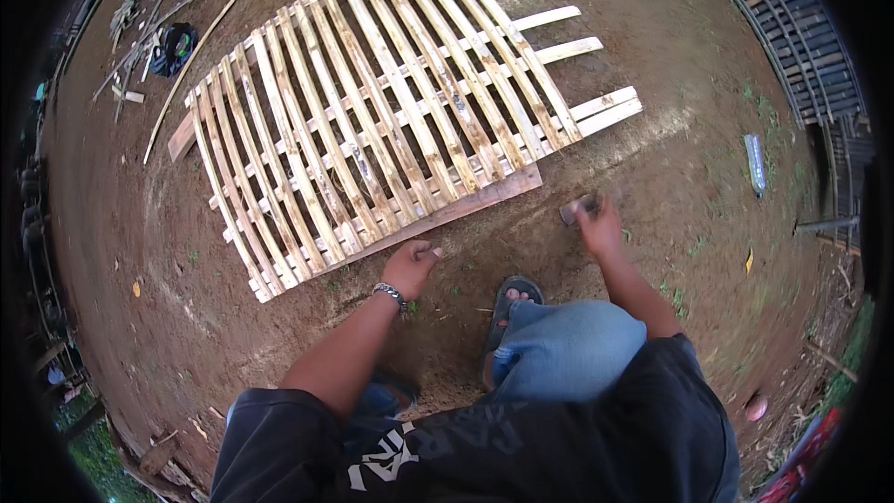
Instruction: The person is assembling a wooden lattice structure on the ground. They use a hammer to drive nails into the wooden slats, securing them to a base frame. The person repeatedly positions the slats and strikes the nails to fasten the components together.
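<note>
Head view: the slat panel [372, 121] lies on the dirt, mostly slatted, crossbar ends bare. The right hand [599, 224] clamps a hammer [575, 210]; left hand [410, 265], fingers curled, beside the panel's edge board.

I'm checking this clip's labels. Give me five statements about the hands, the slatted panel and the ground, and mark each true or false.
1. The bamboo slat panel lies flat on bare dirt. True.
2. The left hand rests on top of the panel. False: it is just off the panel's near edge, over the dirt.
3. The right hand grips a small blurred object, apart from the panel. True.
4. The left wrist is bare. False: it wears a metal bracelet.
5. A plastic bottle lies on the ground to the right. True.
</note>
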The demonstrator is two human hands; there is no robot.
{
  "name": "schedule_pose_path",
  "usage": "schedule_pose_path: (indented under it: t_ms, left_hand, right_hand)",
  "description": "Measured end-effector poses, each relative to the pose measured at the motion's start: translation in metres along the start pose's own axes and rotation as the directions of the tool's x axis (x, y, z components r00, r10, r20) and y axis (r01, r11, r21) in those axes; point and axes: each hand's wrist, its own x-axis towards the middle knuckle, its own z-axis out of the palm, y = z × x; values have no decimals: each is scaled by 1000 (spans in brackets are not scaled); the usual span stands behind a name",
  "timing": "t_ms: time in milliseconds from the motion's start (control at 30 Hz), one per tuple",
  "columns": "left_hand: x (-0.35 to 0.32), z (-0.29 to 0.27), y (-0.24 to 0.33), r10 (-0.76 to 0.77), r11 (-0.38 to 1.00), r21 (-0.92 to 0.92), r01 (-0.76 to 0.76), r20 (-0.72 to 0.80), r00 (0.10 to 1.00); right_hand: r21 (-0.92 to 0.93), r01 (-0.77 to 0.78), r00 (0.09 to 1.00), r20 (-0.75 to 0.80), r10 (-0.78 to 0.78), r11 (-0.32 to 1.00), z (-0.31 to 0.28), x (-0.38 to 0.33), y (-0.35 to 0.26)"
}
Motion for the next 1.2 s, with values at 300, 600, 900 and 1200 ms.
schedule_pose_path:
  t_ms: [300,600,900,1200]
  left_hand:
    - [-7,65,-11,-402,416,-879,235,54,914]
    - [3,58,13,-410,114,-993,42,-9,912]
    - [17,53,30,-358,77,-995,-62,-85,930]
    - [-7,40,1,-353,280,-954,106,1,936]
  right_hand:
    - [689,-424,902,379,206,589,0,41,-25]
    - [862,-438,898,430,88,254,11,39,-85]
    - [902,-418,908,413,71,106,8,40,-90]
    - [905,-412,911,407,65,108,20,42,-85]
